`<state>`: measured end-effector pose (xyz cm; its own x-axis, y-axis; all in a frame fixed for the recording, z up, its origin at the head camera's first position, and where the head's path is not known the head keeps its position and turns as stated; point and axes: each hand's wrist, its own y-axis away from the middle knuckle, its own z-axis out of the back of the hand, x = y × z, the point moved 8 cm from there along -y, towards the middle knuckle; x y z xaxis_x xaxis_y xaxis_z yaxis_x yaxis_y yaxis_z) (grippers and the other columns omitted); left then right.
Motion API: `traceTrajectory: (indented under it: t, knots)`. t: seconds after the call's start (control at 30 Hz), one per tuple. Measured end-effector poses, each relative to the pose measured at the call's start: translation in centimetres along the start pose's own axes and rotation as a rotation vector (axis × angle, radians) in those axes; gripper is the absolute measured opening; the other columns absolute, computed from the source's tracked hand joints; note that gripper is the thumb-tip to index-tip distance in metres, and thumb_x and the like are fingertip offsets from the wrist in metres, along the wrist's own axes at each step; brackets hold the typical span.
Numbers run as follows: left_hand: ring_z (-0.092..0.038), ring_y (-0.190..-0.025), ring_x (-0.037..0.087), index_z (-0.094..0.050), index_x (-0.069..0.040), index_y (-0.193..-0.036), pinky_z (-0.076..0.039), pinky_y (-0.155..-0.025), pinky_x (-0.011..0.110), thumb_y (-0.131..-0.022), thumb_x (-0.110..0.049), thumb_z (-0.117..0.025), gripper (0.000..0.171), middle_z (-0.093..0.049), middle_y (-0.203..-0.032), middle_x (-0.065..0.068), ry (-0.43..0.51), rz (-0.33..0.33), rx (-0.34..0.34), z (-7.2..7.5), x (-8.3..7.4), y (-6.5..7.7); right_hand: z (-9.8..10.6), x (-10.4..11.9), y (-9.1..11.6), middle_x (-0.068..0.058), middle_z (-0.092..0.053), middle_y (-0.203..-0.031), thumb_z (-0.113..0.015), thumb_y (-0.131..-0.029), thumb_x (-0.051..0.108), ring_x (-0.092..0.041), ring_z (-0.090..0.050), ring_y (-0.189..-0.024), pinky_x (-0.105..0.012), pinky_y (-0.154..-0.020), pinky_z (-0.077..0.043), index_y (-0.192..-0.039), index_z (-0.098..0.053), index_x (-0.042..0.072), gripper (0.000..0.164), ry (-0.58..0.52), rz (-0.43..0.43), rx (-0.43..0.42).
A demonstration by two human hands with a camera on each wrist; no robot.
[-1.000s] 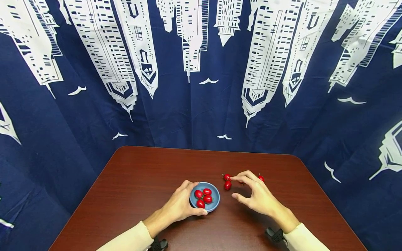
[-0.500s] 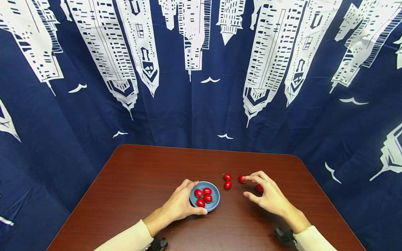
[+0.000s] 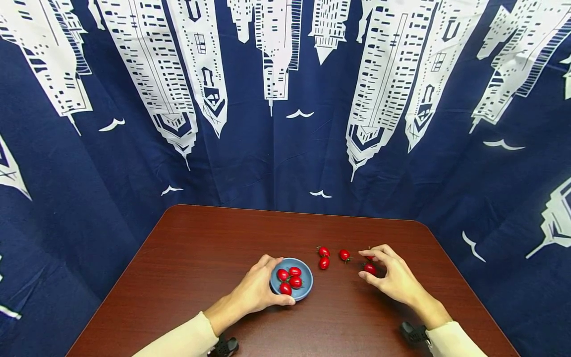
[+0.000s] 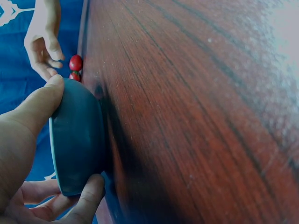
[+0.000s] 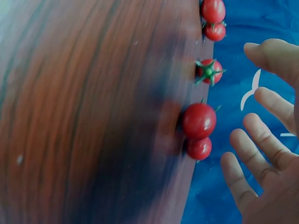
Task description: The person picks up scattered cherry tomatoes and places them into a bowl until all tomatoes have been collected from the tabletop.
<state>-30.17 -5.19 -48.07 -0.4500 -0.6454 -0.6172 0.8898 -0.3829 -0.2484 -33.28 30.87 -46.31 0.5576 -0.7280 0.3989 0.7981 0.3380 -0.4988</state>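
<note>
My left hand (image 3: 256, 287) grips a small blue bowl (image 3: 307, 271) by its rim, thumb on the near side and fingers round the far side. Several red cherry tomatoes (image 3: 295, 282) lie inside the bowl. In the left wrist view the bowl's outer wall (image 4: 81, 140) fills the grasp. My right hand (image 3: 394, 282) hovers at the right, thumb and fingers spread apart, holding nothing. Right at its fingertips are two cherry tomatoes (image 3: 369, 268), one partly hidden by the fingers. The right wrist view shows that pair, the larger tomato (image 5: 199, 120) in front.
Between bowl and right hand, one cherry tomato (image 3: 344, 255) with a green stem lies alone. Left of it sit two more tomatoes (image 3: 324, 263) close together. The brown wooden table (image 3: 223, 233) ends at a blue curtain (image 3: 250, 158) printed with white buildings.
My right hand has moved right, from beside the left pair of tomatoes, past the lone one, to the pair at the right. My left hand and the bowl stay put.
</note>
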Motion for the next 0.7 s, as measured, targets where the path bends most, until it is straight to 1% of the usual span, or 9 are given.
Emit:
traceTrajectory:
  t: [0.1, 0.27, 0.5, 0.7]
  knots:
    - [-0.073, -0.124, 0.031, -0.065, 0.005, -0.158, -0.065, -0.111, 0.049, -0.074, -0.046, -0.113, 0.109, -0.069, -0.136, 0.014, 0.006, 0.0, 0.001, 0.0, 0.0, 0.0, 0.0, -0.6, 0.2, -0.008, -0.075, -0.125, -0.103, -0.088, 0.018, -0.025, -0.074, -0.105, -0.029, -0.093, -0.068, -0.135, -0.084, 0.011, 0.051, 0.017, -0.023, 0.007]
    - [-0.073, -0.124, 0.03, -0.065, 0.004, -0.158, -0.065, -0.11, 0.049, -0.074, -0.046, -0.113, 0.108, -0.069, -0.136, 0.014, 0.012, 0.007, 0.005, -0.1, 0.1, 0.1, 0.1, -1.4, 0.6, -0.006, -0.075, -0.124, -0.103, -0.089, 0.021, -0.021, -0.069, -0.103, -0.031, -0.086, -0.065, -0.136, -0.084, 0.01, 0.052, 0.036, -0.059, 0.021]
    - [-0.073, -0.124, 0.032, -0.065, 0.004, -0.158, -0.065, -0.11, 0.049, -0.074, -0.046, -0.112, 0.108, -0.069, -0.137, 0.014, 0.012, 0.003, 0.006, -0.1, 0.1, 0.0, 0.1, -2.0, 0.8, -0.004, -0.074, -0.12, -0.103, -0.089, 0.021, -0.019, -0.07, -0.096, -0.029, -0.08, -0.064, -0.136, -0.083, 0.01, 0.052, 0.029, -0.079, 0.044]
    - [-0.073, -0.124, 0.031, -0.065, 0.003, -0.159, -0.065, -0.11, 0.048, -0.075, -0.048, -0.112, 0.109, -0.069, -0.137, 0.014, 0.015, 0.009, 0.012, -0.1, 0.2, -0.1, -0.2, -2.6, 1.0, -0.002, -0.073, -0.114, -0.103, -0.089, 0.022, -0.011, -0.067, -0.089, -0.026, -0.076, -0.064, -0.134, -0.084, 0.013, 0.049, 0.02, -0.105, 0.067]
